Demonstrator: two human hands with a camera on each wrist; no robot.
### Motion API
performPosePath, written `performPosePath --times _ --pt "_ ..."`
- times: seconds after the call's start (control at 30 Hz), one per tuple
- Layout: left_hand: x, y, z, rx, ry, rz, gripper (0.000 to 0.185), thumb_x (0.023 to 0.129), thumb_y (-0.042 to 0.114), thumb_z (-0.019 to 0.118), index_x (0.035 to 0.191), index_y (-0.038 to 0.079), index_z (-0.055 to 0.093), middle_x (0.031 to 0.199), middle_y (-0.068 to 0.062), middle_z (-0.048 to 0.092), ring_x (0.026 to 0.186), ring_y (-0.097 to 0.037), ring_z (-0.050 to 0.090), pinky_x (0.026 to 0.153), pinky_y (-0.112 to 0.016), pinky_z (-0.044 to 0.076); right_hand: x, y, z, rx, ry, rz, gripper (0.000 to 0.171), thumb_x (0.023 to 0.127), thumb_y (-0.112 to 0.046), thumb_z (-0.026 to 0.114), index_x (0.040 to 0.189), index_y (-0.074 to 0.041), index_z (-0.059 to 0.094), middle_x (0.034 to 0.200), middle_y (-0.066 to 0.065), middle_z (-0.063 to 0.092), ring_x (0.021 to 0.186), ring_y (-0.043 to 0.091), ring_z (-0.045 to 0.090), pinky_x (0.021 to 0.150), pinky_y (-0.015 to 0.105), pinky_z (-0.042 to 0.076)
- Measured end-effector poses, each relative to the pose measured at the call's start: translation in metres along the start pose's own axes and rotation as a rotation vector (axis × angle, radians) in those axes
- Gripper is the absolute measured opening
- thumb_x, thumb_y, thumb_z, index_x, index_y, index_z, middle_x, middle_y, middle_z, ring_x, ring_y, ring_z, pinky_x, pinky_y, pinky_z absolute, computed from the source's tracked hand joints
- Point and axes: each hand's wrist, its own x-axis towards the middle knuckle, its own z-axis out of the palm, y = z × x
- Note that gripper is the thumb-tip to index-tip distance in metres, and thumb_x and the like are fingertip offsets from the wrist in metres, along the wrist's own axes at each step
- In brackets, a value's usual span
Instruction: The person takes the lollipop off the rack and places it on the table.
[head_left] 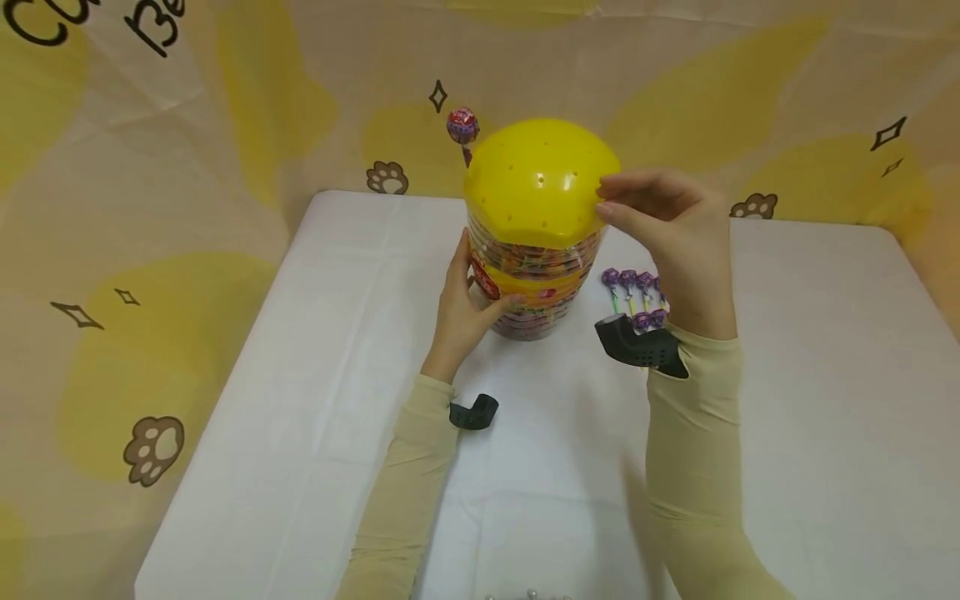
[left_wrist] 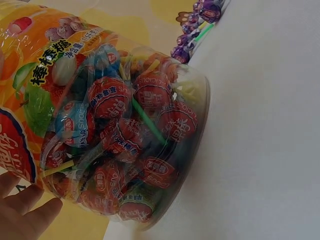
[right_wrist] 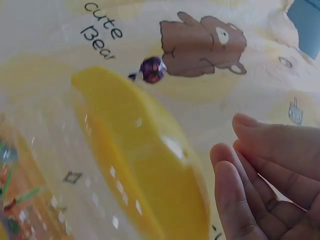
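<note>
Jar mid-table — loose lollipops seemingly just right.

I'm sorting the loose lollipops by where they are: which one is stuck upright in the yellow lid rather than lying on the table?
The purple-and-red lollipop at the lid's far left edge; it alone stands in the lid, while the other purple ones lie on the table.
</note>
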Motion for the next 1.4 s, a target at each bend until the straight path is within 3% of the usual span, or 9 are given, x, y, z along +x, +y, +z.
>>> performPosePath --times 0.13,0.3,0.43,0.53,0.67,0.77,1.0,1.2,1.4 --pt "0.001 -0.001 0.000 0.007 0.000 -0.008 0.102 0.080 0.026 0.077 0.153 0.013 0.006 0.154 -0.010 0.020 0.139 -0.023 0.025 0.110 -0.043 0.031 0.012 -0.007 0.019 -0.010 -0.041 -0.006 0.022 0.076 -0.002 0.078 0.097 0.002 0.072 0.094 0.015 0.068 0.089 0.028 0.063 0.084 0.028 0.054" --pt "0.001 0.000 0.000 0.015 0.000 -0.010 0.102 0.080 0.024 0.077 0.153 0.014 0.007 0.154 -0.009 0.022 0.138 -0.023 0.026 0.110 -0.044 0.032 0.028 -0.012 0.042 -0.059 -0.097 -0.035 0.018 0.076 -0.001 0.077 0.094 0.000 0.073 0.094 0.011 0.069 0.089 0.024 0.065 0.086 0.029 0.053" --pt "0.000 0.000 -0.001 0.007 -0.006 -0.008 0.104 0.077 0.044 0.071 0.153 0.015 0.007 0.155 -0.008 0.020 0.138 -0.022 0.026 0.110 -0.043 0.032 0.039 -0.015 0.058 -0.129 -0.125 -0.048 0.021 0.077 -0.003 0.077 0.097 0.001 0.072 0.095 0.010 0.069 0.088 0.021 0.066 0.086 0.030 0.053" --pt "0.000 0.000 -0.001 0.013 -0.008 -0.015 0.106 0.075 0.047 0.070 0.153 0.015 0.006 0.155 -0.008 0.019 0.139 -0.023 0.026 0.110 -0.042 0.032 0.044 -0.016 0.066 -0.167 -0.129 -0.044 0.026 0.078 -0.004 0.076 0.102 0.001 0.070 0.095 0.010 0.069 0.086 0.020 0.065 0.085 0.028 0.053" --pt "0.001 0.001 0.000 0.034 -0.008 -0.032 0.103 0.079 0.029 0.077 0.153 0.015 0.007 0.154 -0.009 0.021 0.138 -0.023 0.027 0.110 -0.041 0.033 0.051 -0.017 0.075 -0.240 -0.146 -0.060 0.030 0.079 -0.006 0.076 0.106 0.002 0.069 0.097 0.012 0.068 0.085 0.018 0.065 0.084 0.026 0.053" --pt "0.001 0.001 0.000 0.039 -0.006 -0.033 0.102 0.080 0.025 0.077 0.153 0.015 0.007 0.154 -0.008 0.022 0.138 -0.022 0.028 0.109 -0.041 0.033 0.056 -0.018 0.083 -0.299 -0.164 -0.066 0.033 0.079 -0.007 0.076 0.110 0.002 0.068 0.100 0.013 0.068 0.086 0.017 0.065 0.084 0.025 0.053" --pt "0.000 0.001 0.001 0.033 0.002 -0.019 0.099 0.081 0.025 0.076 0.153 0.015 0.009 0.154 -0.008 0.023 0.137 -0.022 0.029 0.109 -0.040 0.033 0.062 -0.021 0.093 -0.367 -0.205 -0.022 0.035 0.080 -0.009 0.075 0.113 0.000 0.066 0.108 0.011 0.067 0.092 0.018 0.064 0.086 0.023 0.052" --pt "0.000 0.000 0.000 0.022 0.008 -0.004 0.099 0.081 0.023 0.076 0.153 0.015 0.009 0.153 -0.008 0.023 0.137 -0.022 0.029 0.109 -0.041 0.034 0.062 -0.021 0.096 -0.438 -0.230 -0.043 0.031 0.082 -0.012 0.075 0.110 -0.002 0.068 0.106 0.007 0.068 0.090 0.014 0.065 0.084 0.021 0.052" --pt "0.001 -0.002 0.000 0.023 0.007 -0.002 0.099 0.080 0.024 0.076 0.153 0.015 0.009 0.153 -0.007 0.025 0.137 -0.021 0.030 0.109 -0.041 0.034 0.062 -0.020 0.098 -0.437 -0.236 -0.074 0.026 0.084 -0.012 0.072 0.107 -0.001 0.069 0.101 0.007 0.069 0.085 0.013 0.065 0.081 0.021 0.053"
